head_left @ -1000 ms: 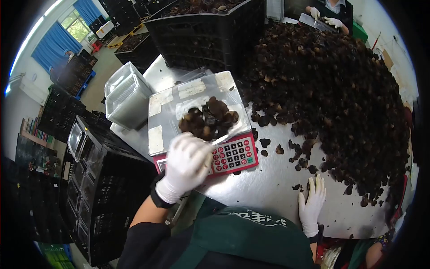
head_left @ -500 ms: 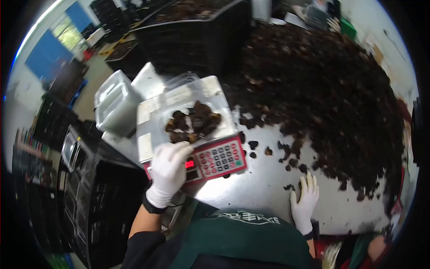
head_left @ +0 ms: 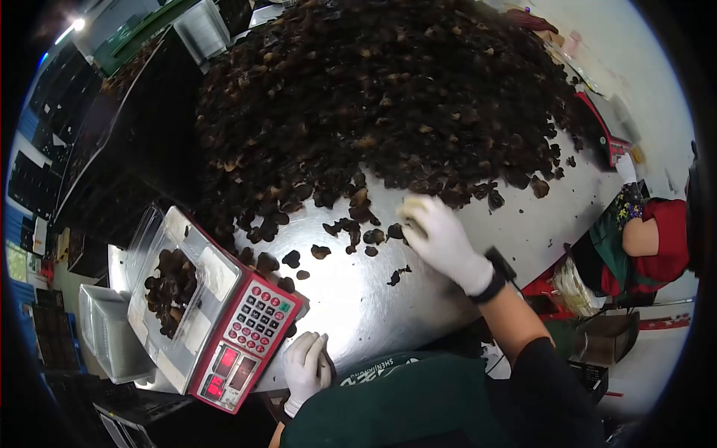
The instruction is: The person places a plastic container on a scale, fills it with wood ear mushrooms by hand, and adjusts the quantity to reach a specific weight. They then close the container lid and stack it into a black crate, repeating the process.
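My left hand [head_left: 305, 369], in a white glove, rests by the table's front edge beside the red scale [head_left: 250, 328]. Its fingers are curled in and nothing shows in them. My right hand [head_left: 446, 246], also gloved in white, hovers over the metal table at the near edge of a big pile of black wood ear mushrooms [head_left: 388, 112]. Thumb and fingers are apart, the fingertips slightly blurred, with a loose wood ear [head_left: 395, 231] beside them. On the scale sits a clear plastic tray [head_left: 200, 295] holding a clump of wood ears [head_left: 170, 287].
Stacked clear plastic trays [head_left: 112, 332] stand left of the scale. Loose wood ear pieces [head_left: 320, 252] lie on the metal table [head_left: 340, 299]. A black crate [head_left: 142, 142] rises at the left. Another person's gloved hand [head_left: 626, 169] touches a second scale [head_left: 609, 138] at right.
The view has swung right. My left hand has left the tray on the scale and moved to the table edge. My right hand has reached forward from the table edge toward the pile.
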`<state>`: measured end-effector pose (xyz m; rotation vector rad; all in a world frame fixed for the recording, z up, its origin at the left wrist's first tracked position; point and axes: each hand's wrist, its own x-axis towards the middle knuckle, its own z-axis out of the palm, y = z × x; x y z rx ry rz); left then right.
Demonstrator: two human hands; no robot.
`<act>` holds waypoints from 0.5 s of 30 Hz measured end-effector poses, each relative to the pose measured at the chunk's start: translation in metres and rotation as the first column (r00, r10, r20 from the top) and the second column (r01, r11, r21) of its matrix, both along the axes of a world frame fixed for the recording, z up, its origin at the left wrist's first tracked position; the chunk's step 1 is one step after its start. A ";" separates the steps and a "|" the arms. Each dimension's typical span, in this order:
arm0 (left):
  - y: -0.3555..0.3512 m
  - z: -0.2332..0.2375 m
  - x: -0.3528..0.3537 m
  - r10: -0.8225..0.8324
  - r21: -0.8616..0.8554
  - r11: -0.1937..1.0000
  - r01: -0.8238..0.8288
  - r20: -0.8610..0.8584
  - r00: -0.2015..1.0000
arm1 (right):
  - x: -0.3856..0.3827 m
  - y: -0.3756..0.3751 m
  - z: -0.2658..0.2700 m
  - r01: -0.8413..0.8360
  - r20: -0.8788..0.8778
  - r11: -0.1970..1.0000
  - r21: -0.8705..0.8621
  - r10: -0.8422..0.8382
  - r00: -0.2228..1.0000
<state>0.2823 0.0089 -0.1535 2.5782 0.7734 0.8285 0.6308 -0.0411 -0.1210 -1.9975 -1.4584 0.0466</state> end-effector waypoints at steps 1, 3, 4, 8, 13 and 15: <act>0.000 -0.001 0.001 0.002 -0.001 1.000 -0.002 -0.001 1.000 | 0.016 0.024 0.005 -0.014 0.042 0.996 0.084 0.011 0.999; -0.001 -0.001 0.000 0.011 -0.013 1.000 -0.012 -0.020 1.000 | 0.042 0.074 0.009 -0.016 0.138 0.983 0.183 -0.010 0.990; 0.001 -0.002 0.000 0.015 -0.012 1.000 -0.015 -0.027 1.000 | 0.052 0.097 0.012 0.001 0.196 0.978 0.207 -0.043 0.980; 0.003 -0.008 -0.002 0.006 -0.015 1.000 -0.006 -0.019 1.000 | 0.064 0.149 0.004 0.098 0.180 0.984 -0.146 -0.071 0.981; 0.006 -0.009 -0.003 -0.021 -0.007 1.000 0.021 0.000 1.000 | 0.053 0.113 0.006 0.000 -0.390 0.992 -0.125 -0.049 0.920; 0.006 -0.009 -0.002 -0.022 -0.012 1.000 0.023 0.002 1.000 | 0.049 0.091 0.015 -0.001 -0.617 0.995 -0.095 -0.058 0.785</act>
